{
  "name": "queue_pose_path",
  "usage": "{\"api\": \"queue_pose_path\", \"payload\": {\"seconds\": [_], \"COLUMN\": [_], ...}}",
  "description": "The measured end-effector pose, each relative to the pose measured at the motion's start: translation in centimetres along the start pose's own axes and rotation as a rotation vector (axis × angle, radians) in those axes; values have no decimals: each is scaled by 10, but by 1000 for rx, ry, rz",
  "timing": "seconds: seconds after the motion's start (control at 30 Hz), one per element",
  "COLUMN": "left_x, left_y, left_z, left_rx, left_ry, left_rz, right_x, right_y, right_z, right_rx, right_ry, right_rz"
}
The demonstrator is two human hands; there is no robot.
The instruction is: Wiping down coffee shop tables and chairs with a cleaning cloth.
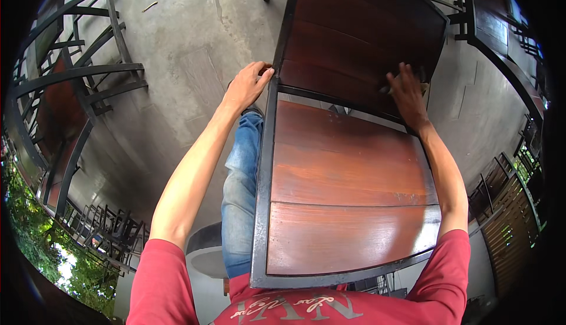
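A chair of reddish-brown wood panels in a black frame lies across the person's lap, with its farther, darker panel beyond a narrow gap. My left hand grips the left edge of the black frame near where the two panels meet, thumb on top. Over the right part of the darker panel, my right hand is blurred, its palm down. A small dark and beige piece shows at both sides of its fingers, pressed against the wood; its kind cannot be made out.
Black-framed chairs with wood parts stand at the left, and another black-framed piece with panels is at the upper right. A round grey-topped object is beside the blue-jeaned leg. A twig lies on the concrete floor.
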State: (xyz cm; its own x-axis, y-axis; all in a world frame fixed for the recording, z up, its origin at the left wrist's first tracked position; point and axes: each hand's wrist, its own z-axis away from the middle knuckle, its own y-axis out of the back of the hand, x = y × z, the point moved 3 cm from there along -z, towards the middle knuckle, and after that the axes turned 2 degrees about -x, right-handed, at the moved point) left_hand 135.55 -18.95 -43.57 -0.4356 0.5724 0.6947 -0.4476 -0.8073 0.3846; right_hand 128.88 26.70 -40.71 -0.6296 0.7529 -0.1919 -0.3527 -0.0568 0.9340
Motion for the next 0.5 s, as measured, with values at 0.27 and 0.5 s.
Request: {"api": "queue_pose_path", "payload": {"seconds": [0.27, 0.5], "left_x": [-33, -56], "left_y": [-13, -33], "left_z": [9, 37], "left_rx": [16, 26], "left_ry": [76, 75], "left_rz": [74, 293], "right_x": [-110, -182], "right_y": [8, 4], "right_z": [-92, -235], "right_rx": [-273, 123], "right_ry": [634, 451], "right_rz": [17, -107]}}
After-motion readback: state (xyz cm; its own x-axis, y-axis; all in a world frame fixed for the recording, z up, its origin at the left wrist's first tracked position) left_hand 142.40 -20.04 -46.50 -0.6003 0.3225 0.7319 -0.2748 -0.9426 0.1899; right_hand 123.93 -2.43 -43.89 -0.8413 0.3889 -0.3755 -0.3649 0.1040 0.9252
